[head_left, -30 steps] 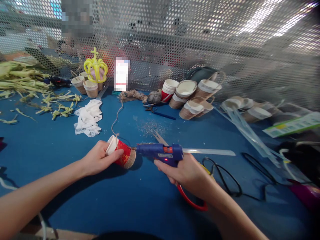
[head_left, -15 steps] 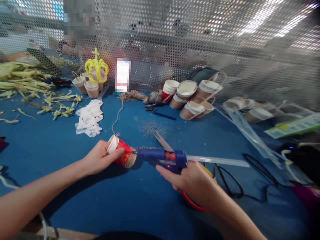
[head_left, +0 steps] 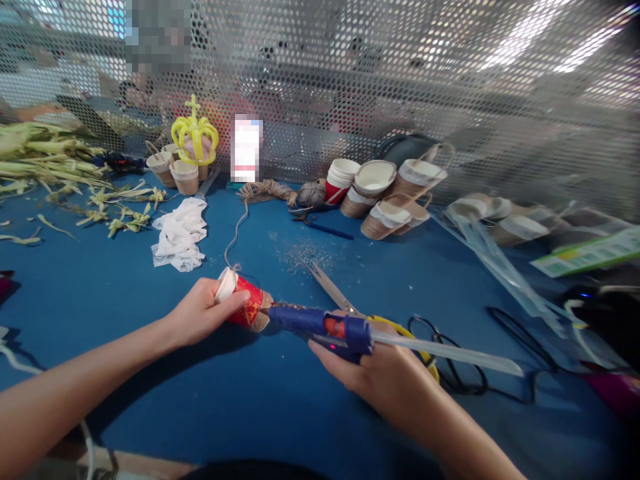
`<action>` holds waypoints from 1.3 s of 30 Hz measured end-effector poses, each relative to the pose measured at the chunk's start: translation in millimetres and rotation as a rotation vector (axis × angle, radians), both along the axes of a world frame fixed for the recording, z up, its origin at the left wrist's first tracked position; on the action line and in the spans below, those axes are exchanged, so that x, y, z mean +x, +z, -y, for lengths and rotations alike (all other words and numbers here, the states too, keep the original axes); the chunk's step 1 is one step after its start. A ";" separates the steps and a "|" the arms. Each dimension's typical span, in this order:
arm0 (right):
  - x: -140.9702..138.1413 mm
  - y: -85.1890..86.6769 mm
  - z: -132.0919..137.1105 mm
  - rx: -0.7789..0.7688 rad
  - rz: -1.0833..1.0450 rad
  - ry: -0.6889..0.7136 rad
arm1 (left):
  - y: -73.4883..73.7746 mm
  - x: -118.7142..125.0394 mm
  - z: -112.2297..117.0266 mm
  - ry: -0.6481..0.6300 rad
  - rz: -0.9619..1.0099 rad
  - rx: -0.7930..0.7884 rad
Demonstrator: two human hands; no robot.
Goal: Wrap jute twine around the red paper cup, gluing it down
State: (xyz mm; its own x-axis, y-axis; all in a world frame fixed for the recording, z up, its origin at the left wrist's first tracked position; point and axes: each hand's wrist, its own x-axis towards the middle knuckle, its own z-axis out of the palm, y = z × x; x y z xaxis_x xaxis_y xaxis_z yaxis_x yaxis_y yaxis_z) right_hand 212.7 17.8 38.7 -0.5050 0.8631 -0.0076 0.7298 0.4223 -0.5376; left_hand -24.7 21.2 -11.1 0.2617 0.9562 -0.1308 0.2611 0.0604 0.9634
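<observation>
My left hand [head_left: 203, 311] is closed around a red paper cup [head_left: 253, 298] lying tilted on its side, its white rim toward the left. Brown twine wraps the cup's base end, and a loose strand of twine [head_left: 237, 235] runs from the cup back to a bundle. In my right hand [head_left: 375, 363] is a blue hot glue gun [head_left: 320, 327] with a small red light on. A clear glue stick sticks out of its back. The gun's nozzle is at the cup's side, by the twine edge. Scissors [head_left: 336, 291] with yellow handles lie partly behind the gun and right hand.
Twine-wrapped cups [head_left: 385, 219] stand at the back right beside a ball of grey twine [head_left: 311, 194]. White crumpled cloth [head_left: 180, 235] lies left of centre. A yellow crown [head_left: 194, 137] rests on small cups. Black cable [head_left: 465, 387] loops at right; perforated metal panel [head_left: 300, 87] closes the back.
The glue gun has tilted, its back end and glue stick swinging lower. Its nozzle has shifted slightly left and down along the cup. More of the scissors shows. My left hand keeps its hold.
</observation>
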 end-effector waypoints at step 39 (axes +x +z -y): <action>-12.0 -3.0 -4.8 -0.074 -0.099 -0.171 | -0.8 1.9 2.3 0.035 -0.088 0.038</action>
State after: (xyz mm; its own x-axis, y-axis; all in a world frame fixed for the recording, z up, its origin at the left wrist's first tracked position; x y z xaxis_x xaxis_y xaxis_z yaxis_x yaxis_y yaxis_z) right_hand 200.7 22.6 35.7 -0.3524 0.9353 -0.0317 0.7299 0.2535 -0.6348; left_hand -22.8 18.9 -11.9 0.2167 0.9694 -0.1157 0.3433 0.0353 0.9386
